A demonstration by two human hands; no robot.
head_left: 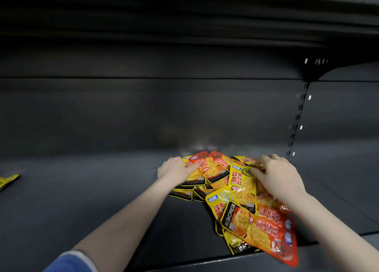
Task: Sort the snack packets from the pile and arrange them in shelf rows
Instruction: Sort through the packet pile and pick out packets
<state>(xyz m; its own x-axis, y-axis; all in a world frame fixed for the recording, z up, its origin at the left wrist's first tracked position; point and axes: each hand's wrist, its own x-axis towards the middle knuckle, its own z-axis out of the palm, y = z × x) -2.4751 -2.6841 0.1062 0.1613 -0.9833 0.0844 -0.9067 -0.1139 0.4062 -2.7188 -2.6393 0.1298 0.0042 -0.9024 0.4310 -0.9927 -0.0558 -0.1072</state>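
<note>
A pile of yellow and orange-red snack packets (235,191) lies on the dark shelf board (102,200), right of centre. My left hand (174,169) rests on the pile's far left side, its thumb laid over a yellow packet (194,178). My right hand (276,175) sits on the pile's right side, fingers curled and pinching the top of an upright yellow packet (243,181). An orange-red packet (264,232) lies nearest me and overhangs the shelf's front edge.
One yellow packet (8,180) lies alone at the far left of the shelf. A slotted upright (297,119) divides the back wall on the right. Another shelf board hangs overhead. The shelf's front lip (205,261) runs below the pile.
</note>
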